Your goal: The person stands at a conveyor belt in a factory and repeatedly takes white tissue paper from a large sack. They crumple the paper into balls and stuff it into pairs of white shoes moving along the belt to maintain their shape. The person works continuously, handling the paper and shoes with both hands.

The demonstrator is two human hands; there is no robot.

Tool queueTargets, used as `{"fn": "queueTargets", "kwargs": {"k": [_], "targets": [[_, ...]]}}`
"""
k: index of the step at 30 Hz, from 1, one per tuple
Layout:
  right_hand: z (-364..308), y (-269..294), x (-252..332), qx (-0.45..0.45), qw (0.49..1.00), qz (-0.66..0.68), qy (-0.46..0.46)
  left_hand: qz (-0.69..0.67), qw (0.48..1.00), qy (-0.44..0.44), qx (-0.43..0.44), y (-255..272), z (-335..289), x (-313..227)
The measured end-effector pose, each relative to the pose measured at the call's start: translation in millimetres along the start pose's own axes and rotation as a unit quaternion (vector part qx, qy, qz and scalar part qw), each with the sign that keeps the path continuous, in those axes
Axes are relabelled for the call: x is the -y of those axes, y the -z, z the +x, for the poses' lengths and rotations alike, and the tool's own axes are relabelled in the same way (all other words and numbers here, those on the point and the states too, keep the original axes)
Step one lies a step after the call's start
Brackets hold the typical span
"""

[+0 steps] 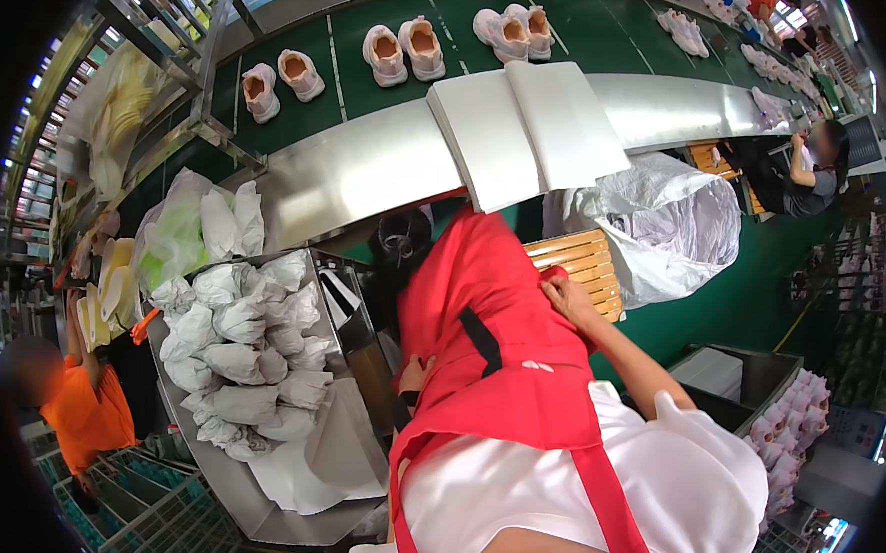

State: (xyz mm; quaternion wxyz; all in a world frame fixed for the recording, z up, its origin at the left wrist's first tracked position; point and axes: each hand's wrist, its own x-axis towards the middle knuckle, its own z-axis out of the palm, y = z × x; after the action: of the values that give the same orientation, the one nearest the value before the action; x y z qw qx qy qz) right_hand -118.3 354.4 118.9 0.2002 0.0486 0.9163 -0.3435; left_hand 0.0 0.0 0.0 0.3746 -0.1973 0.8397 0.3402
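My red apron (495,304) spreads over my lap. At its right edge my right hand (564,298) has its fingers curled on the red cloth, close beside a slatted wooden seat (587,259). My left hand (414,374) is against the apron's left side, its fingers closed at the cloth and partly hidden. In front of me, a stack of white paper sheets (526,132) lies across the metal ledge (357,171). To my left, a metal bin (211,444) holds several paper-wrapped bundles (246,337) and loose white paper.
Pale pink shoes (403,53) stand in pairs on the green conveyor belt (345,26) beyond the ledge. A large white plastic bag (661,225) gapes at the right. One person in orange (84,410) is at the left, another in dark clothes (809,182) at the far right.
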Motion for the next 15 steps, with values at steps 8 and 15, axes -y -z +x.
{"fn": "queueTargets", "kwargs": {"k": [8,15], "targets": [[139.9,78.3,-47.8,0.088,0.981,-0.157,0.075,-0.013,0.996,0.054,-0.070,-55.2,144.6,-29.1],[198.3,135.9,-164.4,0.217,0.973,-0.072,-0.035,0.124,0.966,0.123,-0.192,-22.1,107.4,-229.2]]}}
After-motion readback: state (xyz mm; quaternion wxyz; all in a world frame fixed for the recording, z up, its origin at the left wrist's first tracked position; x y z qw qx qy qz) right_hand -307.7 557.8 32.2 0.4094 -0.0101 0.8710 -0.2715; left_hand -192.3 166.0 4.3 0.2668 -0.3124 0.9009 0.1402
